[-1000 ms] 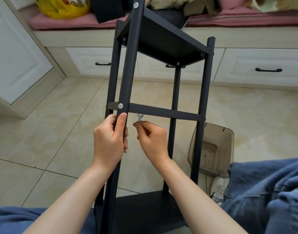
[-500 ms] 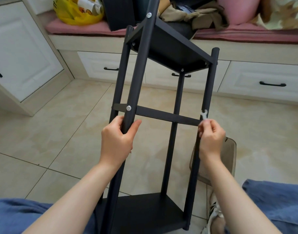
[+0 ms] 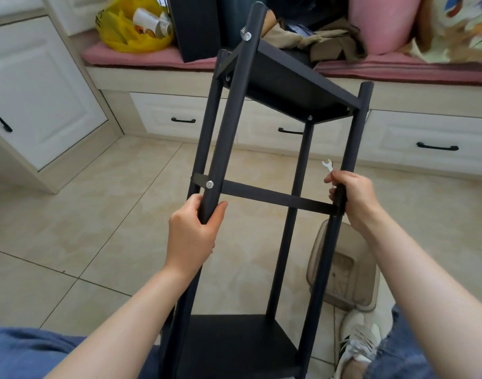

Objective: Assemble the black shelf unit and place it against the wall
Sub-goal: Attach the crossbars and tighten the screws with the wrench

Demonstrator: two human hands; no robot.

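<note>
The black shelf unit [image 3: 272,195] leans away from me between my knees, with one shelf panel at the far end and one near my lap. A crossbar with a silver bolt [image 3: 209,184] joins its near poles. My left hand [image 3: 193,231] grips the near left pole just below that bolt. My right hand [image 3: 352,195] wraps the near right pole at the crossbar's end and also holds a small silver wrench [image 3: 327,166], whose open jaw sticks up above my fingers.
A translucent brown bin [image 3: 343,272] lies on the tiled floor behind the right pole, by my shoe [image 3: 357,340]. White drawers with black handles [image 3: 436,146] run under a pink-cushioned bench [image 3: 398,68] holding a yellow bag [image 3: 130,28], clothes and pillows. A white cabinet [image 3: 37,91] stands at left.
My right hand carried the wrench from beside my left hand across to the right pole and now wraps that pole. The view tilted up and the shelf shifted slightly. The left hand kept its grip.
</note>
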